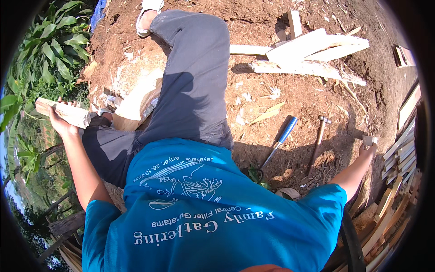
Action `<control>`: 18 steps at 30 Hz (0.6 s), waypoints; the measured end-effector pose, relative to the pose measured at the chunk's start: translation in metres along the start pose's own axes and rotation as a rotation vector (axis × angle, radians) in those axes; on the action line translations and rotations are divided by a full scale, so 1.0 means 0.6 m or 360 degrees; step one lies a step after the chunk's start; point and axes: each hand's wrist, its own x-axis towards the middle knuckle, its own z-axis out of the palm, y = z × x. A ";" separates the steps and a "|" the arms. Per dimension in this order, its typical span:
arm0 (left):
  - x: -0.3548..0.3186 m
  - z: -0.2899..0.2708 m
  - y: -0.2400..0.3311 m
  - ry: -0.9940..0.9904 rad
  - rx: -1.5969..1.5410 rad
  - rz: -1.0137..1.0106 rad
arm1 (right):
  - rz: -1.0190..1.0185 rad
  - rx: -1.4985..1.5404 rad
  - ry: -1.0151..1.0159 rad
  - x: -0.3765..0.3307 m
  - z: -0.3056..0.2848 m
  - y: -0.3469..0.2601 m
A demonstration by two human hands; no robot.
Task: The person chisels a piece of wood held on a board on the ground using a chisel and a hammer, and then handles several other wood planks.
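My left hand (67, 126) is raised out at the left, its fingers wrapped around a short, pale wooden block (78, 115). The block lies roughly level, above my bent leg. Out at the right, my arm is stretched over the ground, and my right hand (366, 150) is closed on a small, pale, square-edged piece (370, 139). Its kind is too small to make out, and the hand partly covers it. Between my legs stands a thick piece of wood (132, 110), partly hidden by my knee.
Right of my leg, a blue-handled tool (287, 130) with a metal shaft and a hammer (320, 136) lie on the soil. Split wood pieces (312, 52) lie farther off. Stacked wooden strips (403, 156) line the right edge. Leafy plants (56, 45) grow at the left.
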 end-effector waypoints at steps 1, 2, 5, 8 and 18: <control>-0.009 -0.016 0.009 -0.0116 0.0007 -0.0011 | -0.0060 0.0057 -0.0077 -0.047 0.044 0.032; -0.009 0.002 -0.012 -0.0090 0.0050 -0.0038 | -0.0195 -0.0067 -0.0234 -0.079 0.051 0.036; -0.027 0.104 -0.077 -0.0059 -0.0030 -0.0134 | -0.0273 0.0120 -0.0636 -0.187 0.104 0.066; -0.048 0.178 -0.122 0.0005 -0.0130 -0.0294 | -0.0245 0.0267 -0.1199 -0.407 0.174 0.120; -0.076 0.189 -0.187 -0.0130 -0.0378 -0.0408 | 0.0435 0.0021 -0.2989 -1.174 0.310 0.343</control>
